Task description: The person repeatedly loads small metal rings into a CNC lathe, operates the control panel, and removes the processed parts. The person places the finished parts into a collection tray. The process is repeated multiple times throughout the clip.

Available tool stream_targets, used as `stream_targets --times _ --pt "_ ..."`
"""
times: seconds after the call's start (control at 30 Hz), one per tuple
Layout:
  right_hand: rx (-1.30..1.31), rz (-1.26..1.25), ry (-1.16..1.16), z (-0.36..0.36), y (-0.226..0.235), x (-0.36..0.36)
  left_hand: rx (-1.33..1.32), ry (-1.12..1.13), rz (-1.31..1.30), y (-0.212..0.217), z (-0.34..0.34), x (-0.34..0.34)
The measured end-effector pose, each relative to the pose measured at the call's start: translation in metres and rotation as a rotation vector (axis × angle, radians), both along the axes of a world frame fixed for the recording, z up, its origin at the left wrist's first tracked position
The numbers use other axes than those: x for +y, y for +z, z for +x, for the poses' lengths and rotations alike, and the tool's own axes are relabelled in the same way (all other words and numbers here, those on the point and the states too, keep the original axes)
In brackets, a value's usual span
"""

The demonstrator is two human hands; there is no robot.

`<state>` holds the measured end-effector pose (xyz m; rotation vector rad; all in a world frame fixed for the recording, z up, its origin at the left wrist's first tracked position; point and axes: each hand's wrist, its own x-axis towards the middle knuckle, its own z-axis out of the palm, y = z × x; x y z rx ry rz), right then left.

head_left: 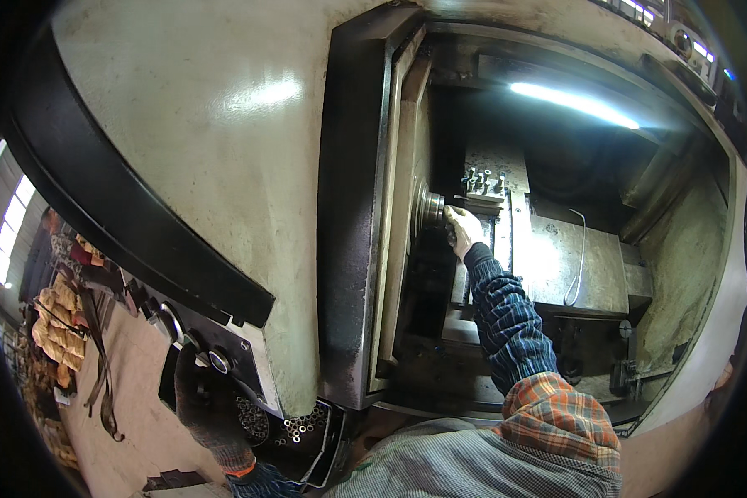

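Note:
Inside a lathe, my right hand, in a pale glove, reaches to the round metal spindle nose. Its fingers are closed at the front of the spindle; whatever they hold is too small and hidden to name. Just beyond that hand, a tool block carries several upright bolts. At the lower left, my left hand wears a dark glove and is raised against the control panel, close to its round knobs. The fingers of the left hand are dark and mostly hidden.
Below the panel, a black tray holds several small metal rings. A hooked metal rod lies on the carriage cover. A lit tube lamp hangs at the back. The dark door edge stands left of my right arm.

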<state>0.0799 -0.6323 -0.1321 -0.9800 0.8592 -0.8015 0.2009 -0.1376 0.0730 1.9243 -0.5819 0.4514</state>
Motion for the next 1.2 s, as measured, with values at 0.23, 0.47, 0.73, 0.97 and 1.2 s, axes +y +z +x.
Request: stream_targets --times 0.23,0.47,0.73,0.97,1.2 --pt "0.119 -0.144 0.017 -0.001 -0.005 -0.006 0.058 -0.051 0.007 0.0 0.001 0.001" --pt "0.464 -0.609 0.112 -0.014 0.026 -0.013 0.106 -0.044 0.065 0.011 0.005 0.004" --pt "0.625 -0.628 0.238 -0.02 0.053 -0.026 0.084 -0.111 0.071 0.017 0.007 0.008" --pt "0.905 -0.722 0.303 -0.02 0.071 -0.028 -0.017 -0.07 0.064 0.0 -0.006 0.007" --pt "1.234 -1.352 0.241 0.01 0.122 -0.07 -0.049 -0.087 0.198 0.006 -0.028 0.008"
